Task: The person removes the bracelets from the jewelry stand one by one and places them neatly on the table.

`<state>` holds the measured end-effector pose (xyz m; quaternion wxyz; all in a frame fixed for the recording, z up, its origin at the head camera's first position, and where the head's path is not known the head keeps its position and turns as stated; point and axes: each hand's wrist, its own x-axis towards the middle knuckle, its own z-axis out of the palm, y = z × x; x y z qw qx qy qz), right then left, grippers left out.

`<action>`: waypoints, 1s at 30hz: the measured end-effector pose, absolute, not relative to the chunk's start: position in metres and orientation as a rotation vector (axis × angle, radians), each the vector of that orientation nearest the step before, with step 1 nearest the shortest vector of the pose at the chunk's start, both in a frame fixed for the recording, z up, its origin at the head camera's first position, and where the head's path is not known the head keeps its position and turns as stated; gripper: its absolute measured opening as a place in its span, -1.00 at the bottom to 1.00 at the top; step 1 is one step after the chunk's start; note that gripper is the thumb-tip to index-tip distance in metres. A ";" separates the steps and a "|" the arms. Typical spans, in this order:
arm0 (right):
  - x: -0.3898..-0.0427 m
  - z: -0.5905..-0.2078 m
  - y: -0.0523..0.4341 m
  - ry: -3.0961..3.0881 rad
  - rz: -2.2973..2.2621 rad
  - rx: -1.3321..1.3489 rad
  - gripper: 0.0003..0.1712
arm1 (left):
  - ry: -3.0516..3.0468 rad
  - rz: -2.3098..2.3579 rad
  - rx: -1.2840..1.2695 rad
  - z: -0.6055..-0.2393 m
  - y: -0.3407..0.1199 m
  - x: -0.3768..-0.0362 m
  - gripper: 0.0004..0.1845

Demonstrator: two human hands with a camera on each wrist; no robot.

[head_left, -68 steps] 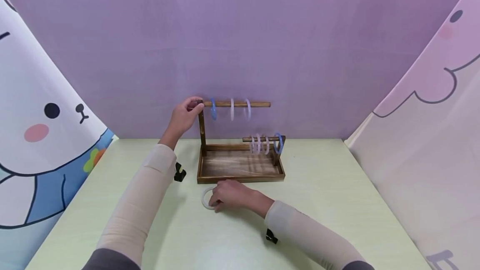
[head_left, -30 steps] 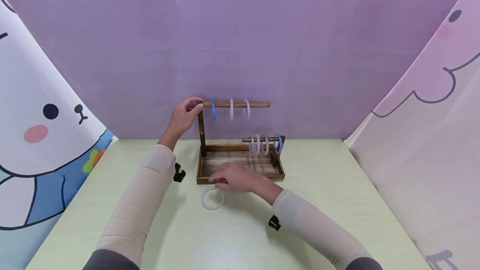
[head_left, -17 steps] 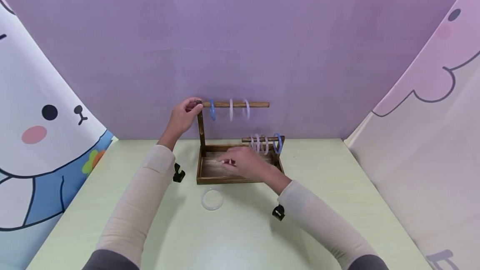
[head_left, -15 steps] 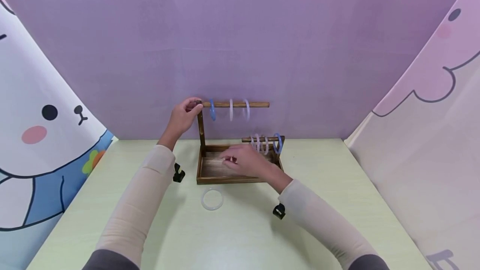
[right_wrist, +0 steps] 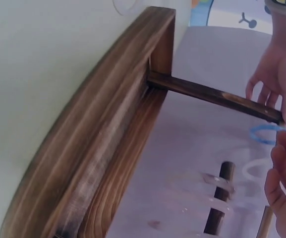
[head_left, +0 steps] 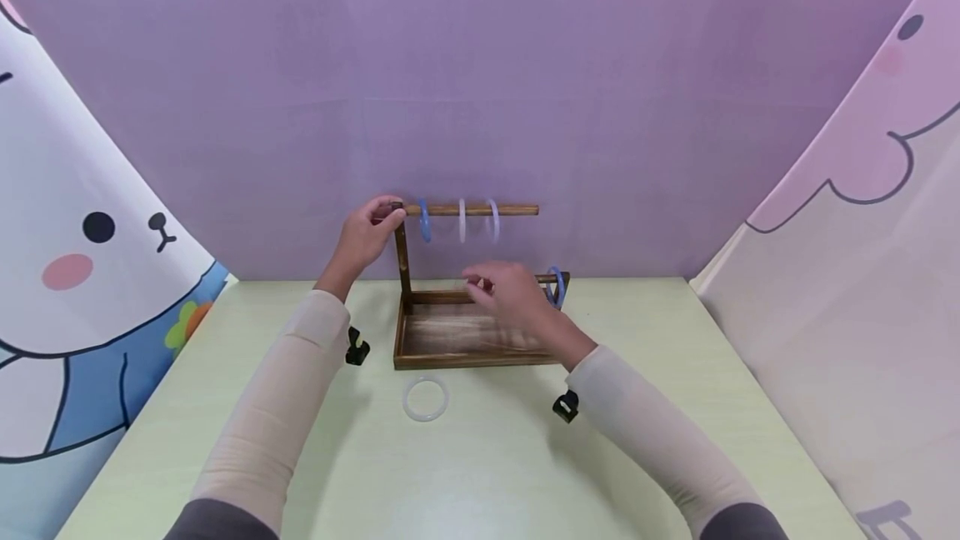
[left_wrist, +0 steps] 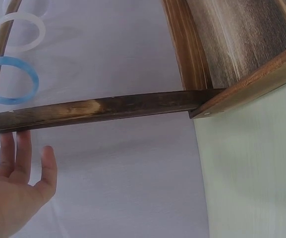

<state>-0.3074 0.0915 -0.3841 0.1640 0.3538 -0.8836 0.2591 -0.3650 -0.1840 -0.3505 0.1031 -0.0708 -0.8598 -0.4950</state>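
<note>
A wooden stand has a tray (head_left: 450,336), a tall post (left_wrist: 108,109) and an upper rod (head_left: 517,209). On that rod hang a blue bangle (head_left: 425,222), a white one (head_left: 462,222) and a lilac one (head_left: 494,222). My left hand (head_left: 390,211) pinches the top of the post. Loosely curled and holding nothing, my right hand (head_left: 498,290) hovers in front of the lower rod (right_wrist: 225,173), close to its pale bangles (right_wrist: 217,183). In the head view it hides them, apart from a blue one (head_left: 557,286). A loose white bangle (head_left: 425,398) lies flat on the table before the tray.
The pale green table (head_left: 480,473) is closed in by a purple backdrop (head_left: 480,65) and cartoon curtains on the left (head_left: 82,273) and right (head_left: 862,232). Small black clips sit on the left sleeve (head_left: 358,347) and the right sleeve (head_left: 565,407).
My right hand let go of the white bangle on the table, then rose over the tray to the lower rod. The left hand stayed on the post.
</note>
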 end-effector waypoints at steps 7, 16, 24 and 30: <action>-0.316 -0.372 0.099 -2.457 0.923 0.831 -0.74 | -2.542 -1.459 -0.206 -0.351 -0.186 -0.363 -0.48; -0.335 -0.365 0.107 -2.360 1.070 0.551 -0.70 | -2.562 -1.472 -0.202 -0.348 -0.185 -0.365 -0.46; -0.347 -0.362 0.106 -2.376 1.062 0.402 -0.71 | -2.555 -1.482 -0.199 -0.348 -0.186 -0.366 -0.48; -0.350 -0.363 0.106 -2.430 1.081 0.325 -0.70 | -2.565 -1.495 -0.199 -0.350 -0.182 -0.366 -0.48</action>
